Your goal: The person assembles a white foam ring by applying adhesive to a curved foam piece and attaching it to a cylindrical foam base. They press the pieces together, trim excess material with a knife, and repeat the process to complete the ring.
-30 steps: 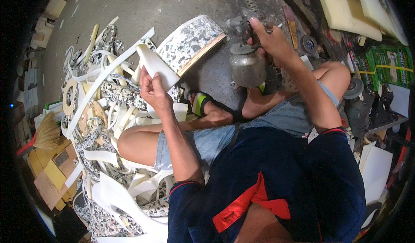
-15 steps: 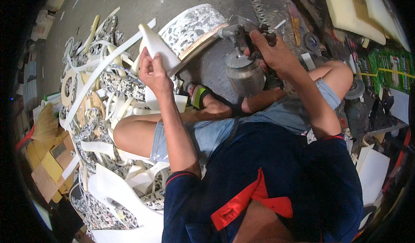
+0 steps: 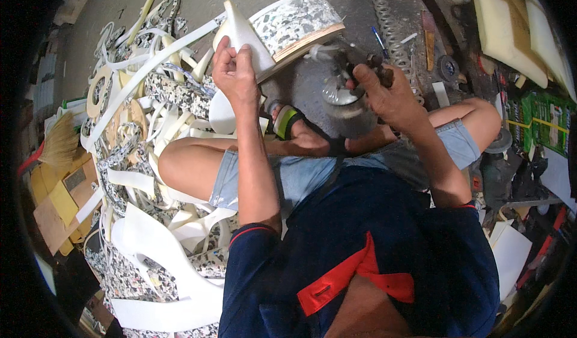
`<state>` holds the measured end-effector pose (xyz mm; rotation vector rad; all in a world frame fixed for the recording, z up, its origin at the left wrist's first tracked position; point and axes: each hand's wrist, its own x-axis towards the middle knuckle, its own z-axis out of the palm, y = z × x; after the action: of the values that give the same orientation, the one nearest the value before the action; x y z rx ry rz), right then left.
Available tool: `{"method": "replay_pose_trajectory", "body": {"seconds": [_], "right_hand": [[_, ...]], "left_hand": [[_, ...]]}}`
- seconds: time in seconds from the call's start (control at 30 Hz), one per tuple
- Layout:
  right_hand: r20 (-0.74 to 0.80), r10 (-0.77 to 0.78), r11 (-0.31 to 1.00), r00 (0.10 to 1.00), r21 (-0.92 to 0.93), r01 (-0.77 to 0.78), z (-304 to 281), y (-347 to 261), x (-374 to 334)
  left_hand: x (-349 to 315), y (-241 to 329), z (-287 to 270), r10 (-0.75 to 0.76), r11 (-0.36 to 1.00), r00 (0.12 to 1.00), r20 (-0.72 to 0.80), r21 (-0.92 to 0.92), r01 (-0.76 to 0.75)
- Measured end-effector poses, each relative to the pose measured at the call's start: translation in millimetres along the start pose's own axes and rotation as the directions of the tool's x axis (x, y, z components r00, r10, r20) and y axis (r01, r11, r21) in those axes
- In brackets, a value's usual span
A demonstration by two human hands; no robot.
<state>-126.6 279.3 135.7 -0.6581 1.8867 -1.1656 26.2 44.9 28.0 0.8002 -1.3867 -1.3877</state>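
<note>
My left hand (image 3: 236,76) pinches a white foam sheet (image 3: 251,44) between thumb and fingers, lifting its pointed end. The sheet lies against a curved block of grey-and-white speckled foam (image 3: 297,20) with a wooden layer (image 3: 309,42) along its lower edge. In my right hand (image 3: 387,94) is a spray gun (image 3: 354,67), its metal cup (image 3: 341,97) hanging below. The nozzle points left toward the wooden edge, apart from it. Motion blur smears the gun's front, and my fingers partly hide its handle.
Foam offcuts (image 3: 171,139) heap up on my left, beside a straw broom (image 3: 57,139). A coiled air hose (image 3: 384,13), a blue pen (image 3: 380,40) and a tape roll (image 3: 448,67) lie beyond my right hand. Thick yellowish foam slabs (image 3: 502,28) stand far right.
The whole scene has shifted in view. My right hand has tilted the spray gun, so its cup looks foreshortened, and the nozzle sits lower along the block. My left hand keeps its pinch.
</note>
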Motion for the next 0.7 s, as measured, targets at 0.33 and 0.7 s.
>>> {"method": "replay_pose_trajectory", "body": {"seconds": [0.33, 0.7], "right_hand": [[-0.06, 0.02, 1.0, 0.998, -0.01, -0.021, 14.7, -2.1, -0.1], [-0.214, 0.028, 0.999, 0.976, 0.04, -0.02, -40.3, 22.8, 13.5]], "left_hand": [[1.8, -1.7, -3.7, 0.002, 1.0, 1.0, -0.003, -0.01, -0.002], [5.3, -11.2, -14.5, 0.013, 1.0, 1.0, -0.021, 0.023, -0.013]]}}
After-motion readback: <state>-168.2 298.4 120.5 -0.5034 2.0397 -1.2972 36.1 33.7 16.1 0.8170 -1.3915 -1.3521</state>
